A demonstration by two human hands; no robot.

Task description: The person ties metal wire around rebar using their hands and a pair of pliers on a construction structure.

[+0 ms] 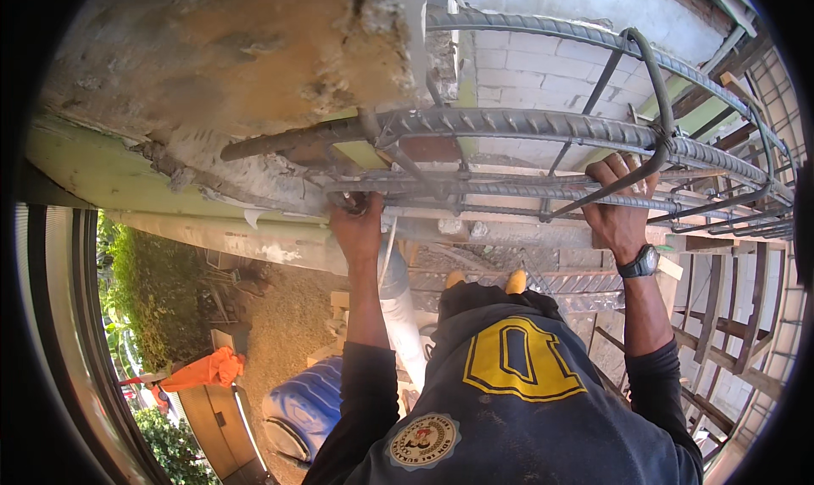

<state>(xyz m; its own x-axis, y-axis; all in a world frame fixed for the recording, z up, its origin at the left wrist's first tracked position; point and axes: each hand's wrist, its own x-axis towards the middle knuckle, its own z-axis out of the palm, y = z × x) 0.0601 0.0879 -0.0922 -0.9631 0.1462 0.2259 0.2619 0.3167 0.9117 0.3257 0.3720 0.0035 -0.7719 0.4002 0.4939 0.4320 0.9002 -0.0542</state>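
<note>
Fingers of the right hand (623,209) are curling over a ribbed steel bar (543,129) of the reinforcement cage (678,158), clenched around it just beside a bent stirrup (657,103) that loops over the bars. A dark wristwatch (638,263) is sitting on that wrist. The left hand (356,226) is reaching up to the lower bars where they are running into the broken concrete beam end (237,69); its fingers are closed about something small at the bar junction, too hidden to make out.

The cage's long axis is running from the rough concrete at the upper left out toward the right edge of the view, its thick bars lying roughly level and parallel, bowed by the lens. Thinner stirrups are crossing them upright at intervals. A white block wall (526,74) is standing behind the cage. Below, the person's dark shirt (526,400) with a yellow emblem is filling the lower middle, and far beneath are lying a blue drum (309,404), an orange cloth (208,370) and sandy ground (288,324).
</note>
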